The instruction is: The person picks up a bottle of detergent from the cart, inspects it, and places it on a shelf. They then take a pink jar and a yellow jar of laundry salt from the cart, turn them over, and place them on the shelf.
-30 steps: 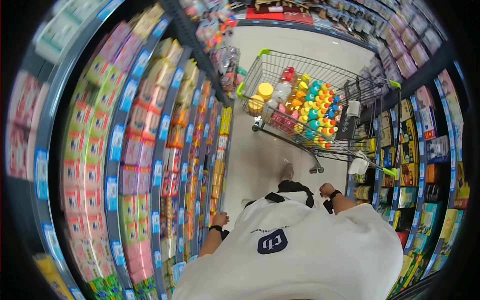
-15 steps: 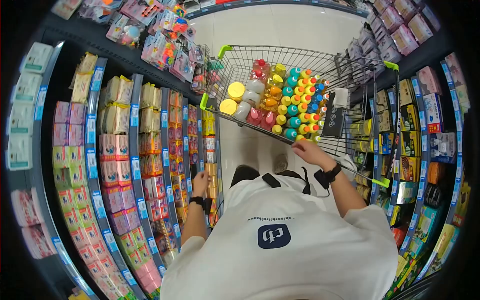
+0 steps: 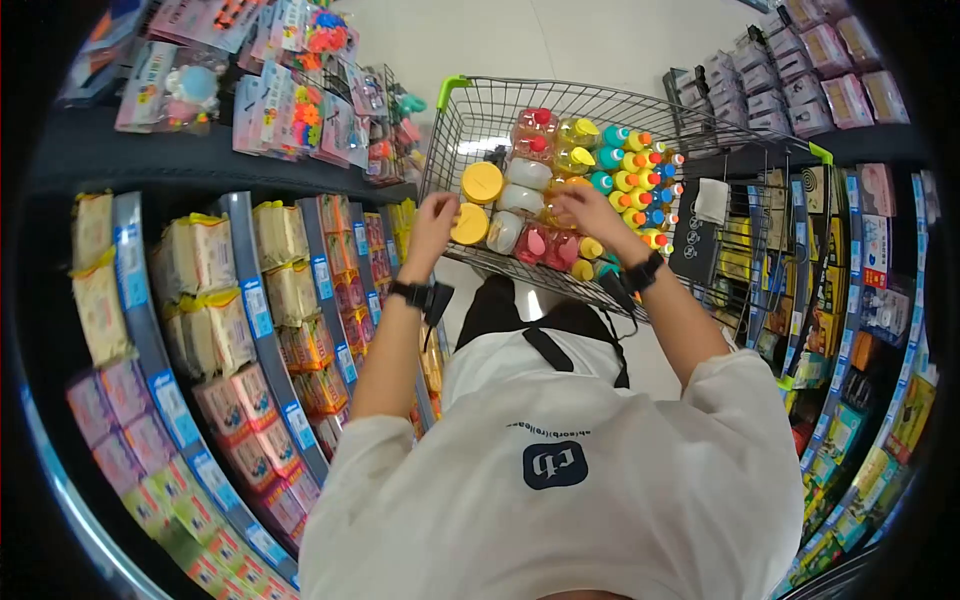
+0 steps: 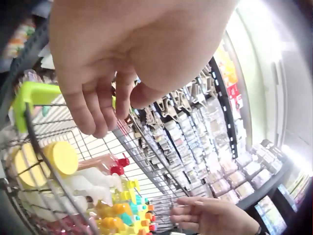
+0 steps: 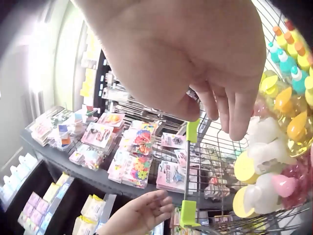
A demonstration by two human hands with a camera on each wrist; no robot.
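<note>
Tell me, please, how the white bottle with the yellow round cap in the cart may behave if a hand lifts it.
The white bottle probably feels rigid, being moulded plastic. Packed tightly among other bottles, it may drag its neighbours. Its smooth rounded body might slip, so gripping under the yellow cap seems safer.

Your cart (image 3: 470, 130) has grey wire and green corners; its bottles (image 3: 630, 170) wear yellow, teal, orange and red caps.

Shelf labels (image 3: 258, 308) unreadable; left wrist view: cart (image 4: 29, 127) cut off.
</note>
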